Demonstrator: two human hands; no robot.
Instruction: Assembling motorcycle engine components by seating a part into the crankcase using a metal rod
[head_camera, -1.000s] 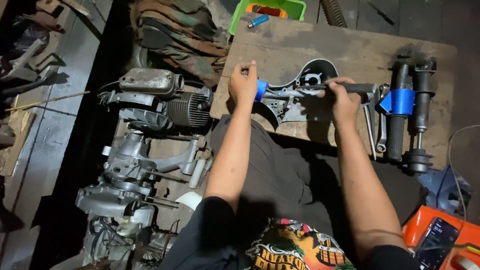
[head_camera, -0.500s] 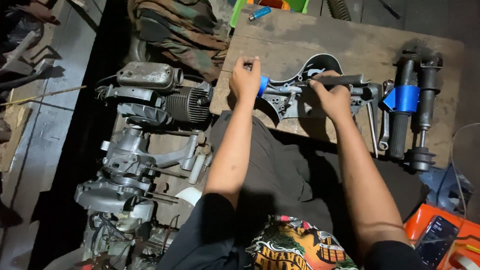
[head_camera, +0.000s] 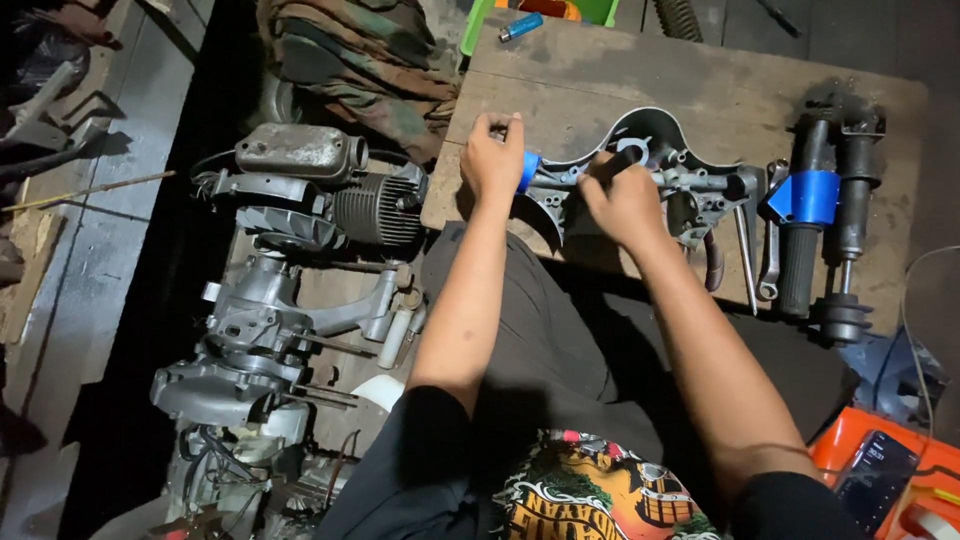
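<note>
A grey metal handlebar housing (head_camera: 655, 160) with a curved rim lies on a worn wooden board (head_camera: 700, 70). My left hand (head_camera: 492, 158) grips its left end, beside a blue sleeve (head_camera: 528, 171). My right hand (head_camera: 625, 200) rests on the middle of the housing, fingers closed around a dark tool or rod (head_camera: 622, 160); its tip is hidden among the metal parts.
Two dark shock absorbers (head_camera: 820, 220), one with a blue band, lie at the board's right. A wrench and rod (head_camera: 757, 250) lie beside them. A dismantled engine (head_camera: 290, 260) sits on the left. A green tray (head_camera: 540, 12) is at the top, a phone (head_camera: 878, 478) bottom right.
My right hand has moved left along the housing, from its right end to the middle. The view has shifted so the board sits higher and more to the right.
</note>
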